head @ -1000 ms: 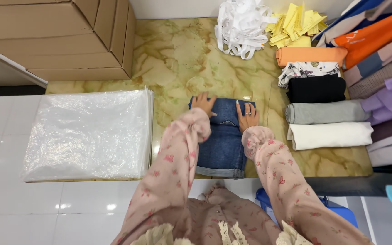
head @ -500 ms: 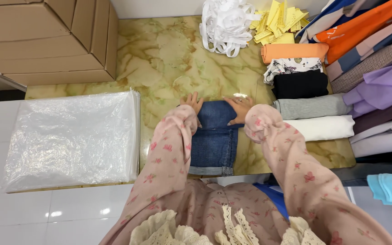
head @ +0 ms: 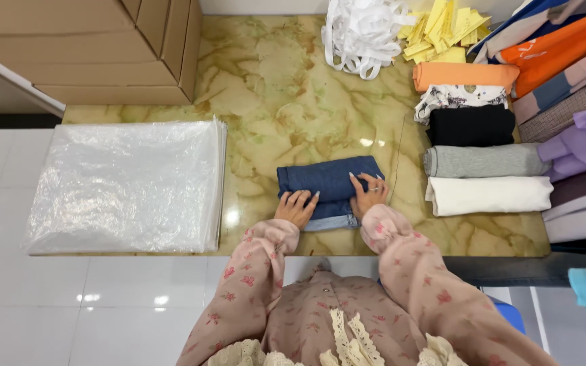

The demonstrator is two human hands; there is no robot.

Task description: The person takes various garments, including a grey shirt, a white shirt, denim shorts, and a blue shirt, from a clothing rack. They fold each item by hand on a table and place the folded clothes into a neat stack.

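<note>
A folded piece of blue denim [head: 328, 181] lies on the green-and-cream marbled floor [head: 286, 88] just in front of me. My left hand [head: 296, 207] rests flat on its near left corner, fingers spread. My right hand [head: 369, 194] presses on its right end, fingers apart, a ring on one finger. Neither hand grips the cloth. My arms wear pink flowered sleeves.
A stack of clear plastic bags [head: 127, 184] lies to the left. Cardboard boxes [head: 96, 47] stand at the back left. To the right is a row of folded garments [head: 483, 159] in orange, black, grey and cream. White straps [head: 364, 30] and yellow tags [head: 442, 27] lie at the back.
The long denim piece has been folded over toward me into a short wide bundle. Both hands came back from its far end and now lie on its near edge.
</note>
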